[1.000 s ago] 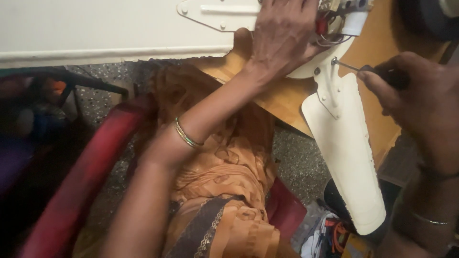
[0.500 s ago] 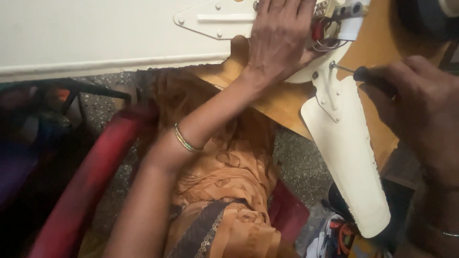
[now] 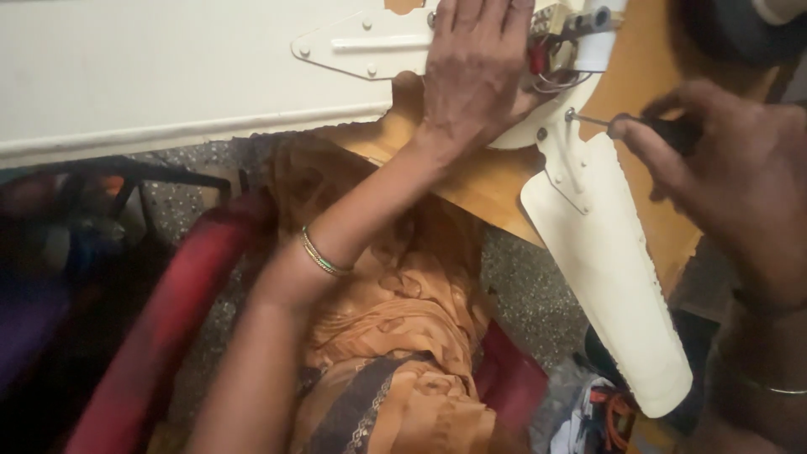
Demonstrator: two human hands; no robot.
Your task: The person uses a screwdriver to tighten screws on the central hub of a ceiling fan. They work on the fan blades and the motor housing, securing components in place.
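Two hands work at a white ceiling fan lying on a wooden desk, above the person's orange-clad lap. Nearest, one fan blade juts over the desk edge towards the lap, its bracket screwed to the fan hub. Right of the hub, the right hand is clamped around a screwdriver whose tip meets a bracket screw, while the left hand lies flat, fingers spread, pressing on the hub beside a second blade.

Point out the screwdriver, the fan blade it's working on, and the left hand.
screwdriver (image 3: 593,120), head view, on its metal shaft.
fan blade (image 3: 609,277), head view, mid white surface.
left hand (image 3: 475,76), head view, back of the hand.
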